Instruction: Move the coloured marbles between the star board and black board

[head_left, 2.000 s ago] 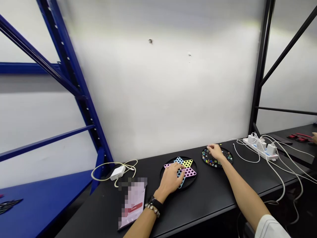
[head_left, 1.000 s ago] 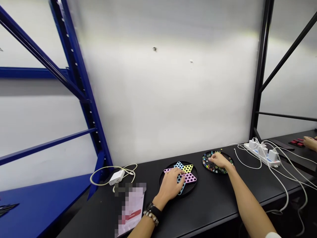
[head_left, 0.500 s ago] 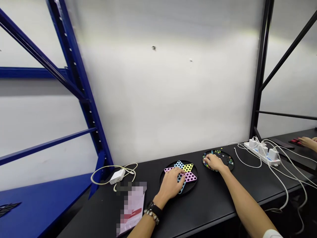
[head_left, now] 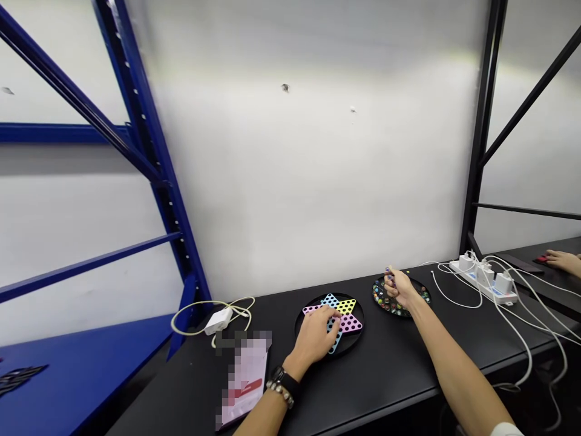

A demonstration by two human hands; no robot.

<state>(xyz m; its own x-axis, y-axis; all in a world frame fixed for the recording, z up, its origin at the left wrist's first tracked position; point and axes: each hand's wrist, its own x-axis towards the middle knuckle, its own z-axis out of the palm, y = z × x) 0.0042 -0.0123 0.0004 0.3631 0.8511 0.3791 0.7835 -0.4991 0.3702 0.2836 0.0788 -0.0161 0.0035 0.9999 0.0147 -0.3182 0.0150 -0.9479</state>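
A star-shaped Chinese checkers board in pink, blue and yellow, pitted with dark holes, lies in a round black tray. Over its left part rests my left hand, fingers bent and a gap showing between thumb and forefinger; I see nothing held there. Farther right is a second round black tray with many small glass marbles along its rim. My right hand is raised above that tray, fingers closed, with bluish marbles showing at the fingertips. Their exact number is unclear.
A partly blurred pinkish packet and a white charger with a cable lie at left. A power strip with plugs and loose white cables is at right. Another person's hand touches something red at the far right.
My right hand has lifted from among the marbles and turned upward, with bluish marbles now showing in its fingers. My left hand stays on the board. The view has shifted slightly.
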